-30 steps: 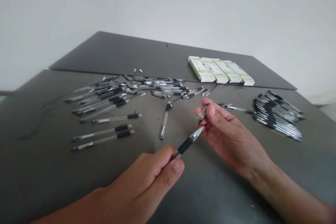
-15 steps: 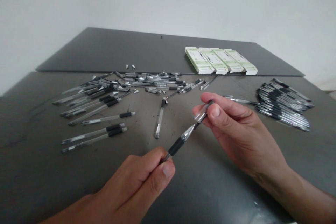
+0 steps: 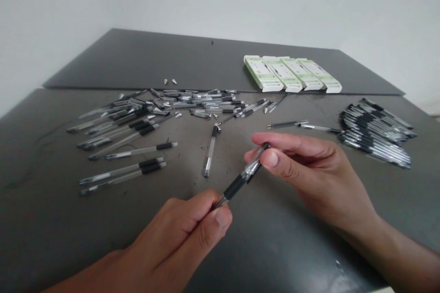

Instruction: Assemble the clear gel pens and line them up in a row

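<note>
My left hand [image 3: 192,233] is closed round the barrel of a gel pen [image 3: 235,187] with a black rubber grip and a clear, silvery tip end. The pen points up and to the right. Between the thumb and fingers of my right hand [image 3: 302,169] is a clear pen cap [image 3: 260,152] with a dark end. The pen's tip sits inside the cap's mouth, and the black grip still shows below it. The rear of the pen is hidden in my left hand.
Loose pens [image 3: 123,152] lie at the left, with a heap of pen parts [image 3: 209,100] in the middle. One pen [image 3: 211,151] lies alone. Capped pens [image 3: 376,132] are stacked at the right. Beside them are refills [image 3: 283,124]. Green-and-white boxes [image 3: 292,73] rest at the back.
The cap in my right hand has come down and left over the pen's tip, which was outside it before. My left hand has barely moved.
</note>
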